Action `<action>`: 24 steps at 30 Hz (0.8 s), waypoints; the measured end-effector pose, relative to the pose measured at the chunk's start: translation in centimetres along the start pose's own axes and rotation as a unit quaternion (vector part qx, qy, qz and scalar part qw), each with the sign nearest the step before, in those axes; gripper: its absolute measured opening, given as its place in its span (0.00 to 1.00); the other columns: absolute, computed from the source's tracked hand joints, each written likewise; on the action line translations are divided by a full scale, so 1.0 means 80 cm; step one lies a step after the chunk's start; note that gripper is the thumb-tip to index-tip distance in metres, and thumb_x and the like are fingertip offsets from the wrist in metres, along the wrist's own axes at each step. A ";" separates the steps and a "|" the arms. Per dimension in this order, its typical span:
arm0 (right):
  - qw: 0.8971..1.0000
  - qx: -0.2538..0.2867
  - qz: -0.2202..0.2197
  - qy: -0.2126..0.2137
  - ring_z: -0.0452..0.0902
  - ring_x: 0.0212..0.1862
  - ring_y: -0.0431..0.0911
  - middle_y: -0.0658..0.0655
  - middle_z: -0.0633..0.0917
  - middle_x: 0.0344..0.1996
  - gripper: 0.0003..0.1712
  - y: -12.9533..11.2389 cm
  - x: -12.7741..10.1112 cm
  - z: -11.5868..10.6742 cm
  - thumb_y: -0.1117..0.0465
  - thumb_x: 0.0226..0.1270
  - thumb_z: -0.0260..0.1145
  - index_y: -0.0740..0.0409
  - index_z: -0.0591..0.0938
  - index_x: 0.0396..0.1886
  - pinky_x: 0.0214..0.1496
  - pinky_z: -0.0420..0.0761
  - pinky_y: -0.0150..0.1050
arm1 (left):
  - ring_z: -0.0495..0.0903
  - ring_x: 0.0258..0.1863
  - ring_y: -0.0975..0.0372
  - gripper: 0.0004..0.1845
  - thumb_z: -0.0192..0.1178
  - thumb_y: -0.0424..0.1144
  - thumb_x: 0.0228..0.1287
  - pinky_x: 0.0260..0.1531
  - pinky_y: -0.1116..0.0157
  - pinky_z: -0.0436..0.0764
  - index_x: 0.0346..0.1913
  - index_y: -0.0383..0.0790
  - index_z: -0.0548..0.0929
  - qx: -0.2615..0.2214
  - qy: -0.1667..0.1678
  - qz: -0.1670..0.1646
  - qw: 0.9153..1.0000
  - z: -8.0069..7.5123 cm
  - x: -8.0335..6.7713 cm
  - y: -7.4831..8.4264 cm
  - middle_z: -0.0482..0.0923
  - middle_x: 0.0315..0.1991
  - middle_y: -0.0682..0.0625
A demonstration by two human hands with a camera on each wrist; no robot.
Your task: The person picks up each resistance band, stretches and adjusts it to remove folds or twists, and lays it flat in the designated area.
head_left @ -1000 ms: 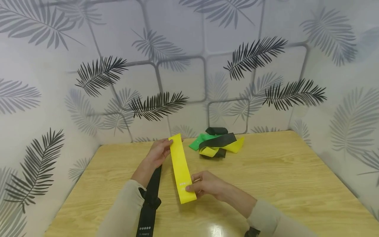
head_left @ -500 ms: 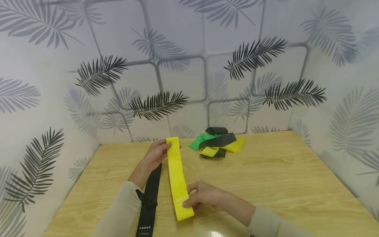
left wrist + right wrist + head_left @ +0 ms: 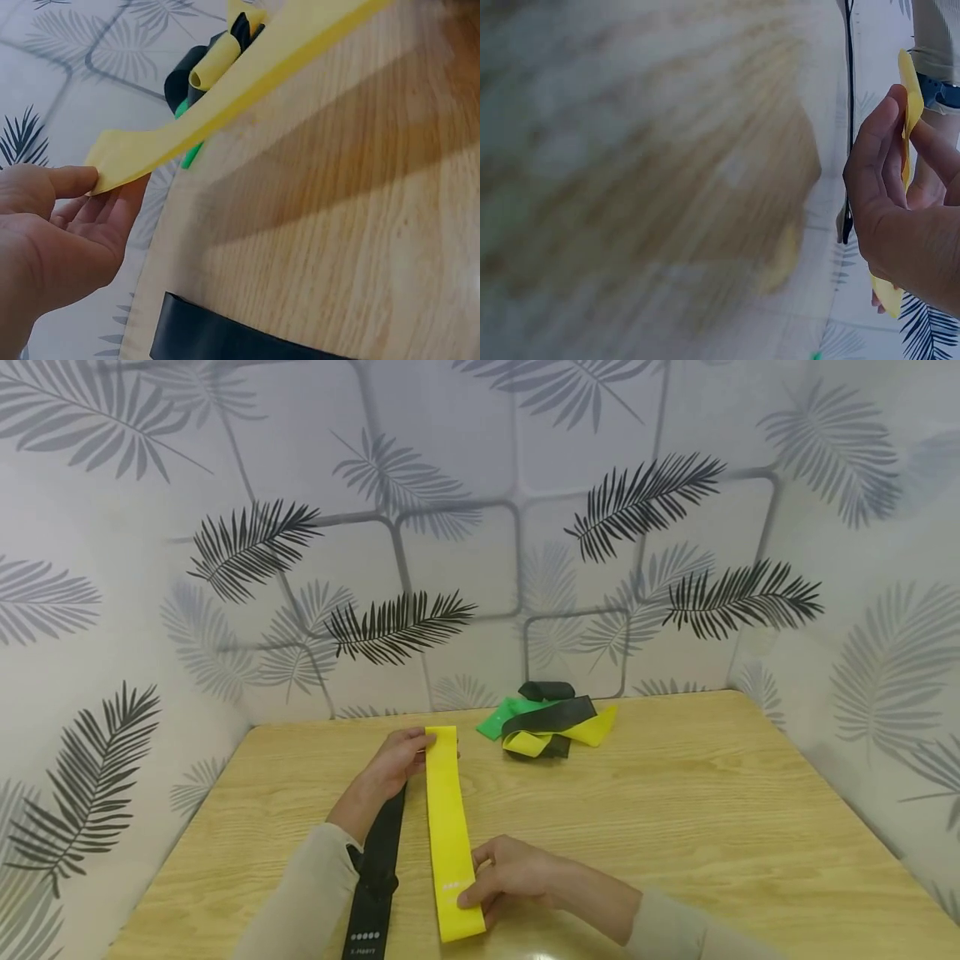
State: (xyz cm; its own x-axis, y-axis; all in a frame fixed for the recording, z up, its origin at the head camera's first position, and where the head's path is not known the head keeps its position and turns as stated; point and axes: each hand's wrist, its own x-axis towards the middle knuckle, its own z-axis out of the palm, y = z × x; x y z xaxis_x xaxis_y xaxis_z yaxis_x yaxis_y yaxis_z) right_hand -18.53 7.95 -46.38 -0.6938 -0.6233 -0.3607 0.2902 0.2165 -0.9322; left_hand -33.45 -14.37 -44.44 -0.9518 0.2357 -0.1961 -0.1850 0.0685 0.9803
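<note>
Both hands have their grip on the yellow band (image 3: 448,831), one at each end. The left hand (image 3: 397,758) pinches the far end between thumb and fingers; the left wrist view shows this corner (image 3: 112,161) held just at the thumb tip. The right hand (image 3: 510,875) holds the near end, with the thumb on top and the fingers curled below it. The band is stretched out straight and flat between them, low over the tabletop (image 3: 712,810). From the head view I cannot tell if it already touches the wood along its whole length, and the right wrist view is too blurred to help.

As far as the pictures show, the work seems to be laying the bands out straight, side by side. One black band (image 3: 378,868) already lies flat on the tabletop, just left of the yellow one and almost parallel to it, so this part looks done. The yellow band looks nearly placed but is not yet released. At the far edge a pile of bands (image 3: 551,727), green, black and yellow, lies tangled and untouched, well apart from both hands, so I judge that most of the work is left.
</note>
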 end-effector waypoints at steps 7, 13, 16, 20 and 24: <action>1.000 -0.010 0.005 -0.014 0.86 0.28 0.44 0.62 0.91 0.35 0.11 -0.001 -0.001 0.003 0.68 0.65 0.72 0.63 0.85 0.46 0.30 0.87 0.35 | 0.84 0.46 0.58 0.23 0.52 0.35 0.81 0.61 0.53 0.80 0.72 0.27 0.70 0.044 0.019 -0.007 0.999 -0.002 -0.002 -0.007 0.79 0.59 0.36; 1.000 0.007 -0.001 -0.030 0.88 0.31 0.44 0.61 0.91 0.37 0.08 0.000 0.000 0.006 0.70 0.66 0.72 0.65 0.86 0.44 0.33 0.89 0.35 | 0.85 0.46 0.54 0.19 0.55 0.32 0.79 0.58 0.50 0.83 0.67 0.27 0.76 0.068 0.016 0.006 0.998 -0.003 -0.003 -0.012 0.79 0.56 0.35; 0.999 0.018 -0.001 -0.035 0.89 0.34 0.46 0.61 0.91 0.38 0.06 0.003 0.001 0.010 0.71 0.66 0.71 0.66 0.85 0.42 0.36 0.89 0.37 | 0.86 0.45 0.53 0.18 0.56 0.31 0.78 0.53 0.53 0.86 0.66 0.28 0.78 0.076 0.017 0.008 0.997 -0.002 -0.005 -0.015 0.80 0.55 0.36; 0.999 0.028 0.001 -0.046 0.89 0.35 0.45 0.61 0.91 0.40 0.08 0.007 0.003 0.015 0.71 0.67 0.70 0.67 0.84 0.44 0.38 0.90 0.37 | 0.86 0.44 0.54 0.18 0.56 0.30 0.78 0.49 0.57 0.88 0.65 0.29 0.79 0.091 0.021 0.009 0.996 0.000 -0.005 -0.020 0.81 0.54 0.35; 0.998 0.041 -0.001 -0.057 0.89 0.39 0.46 0.62 0.90 0.42 0.12 0.009 0.005 0.019 0.73 0.68 0.69 0.69 0.83 0.50 0.39 0.90 0.36 | 0.86 0.44 0.55 0.17 0.57 0.29 0.77 0.48 0.58 0.88 0.63 0.29 0.80 0.103 0.024 0.005 0.994 0.002 -0.003 -0.025 0.81 0.54 0.35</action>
State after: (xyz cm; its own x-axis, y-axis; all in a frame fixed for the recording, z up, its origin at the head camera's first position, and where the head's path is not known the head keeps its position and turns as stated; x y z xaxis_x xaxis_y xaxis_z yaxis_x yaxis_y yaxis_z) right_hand -17.64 6.72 -47.12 -0.6168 -0.7053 -0.3493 0.3456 0.1561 -0.9253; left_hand -32.79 -14.41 -46.39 -0.9650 0.1906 -0.1799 -0.1260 0.2645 0.9561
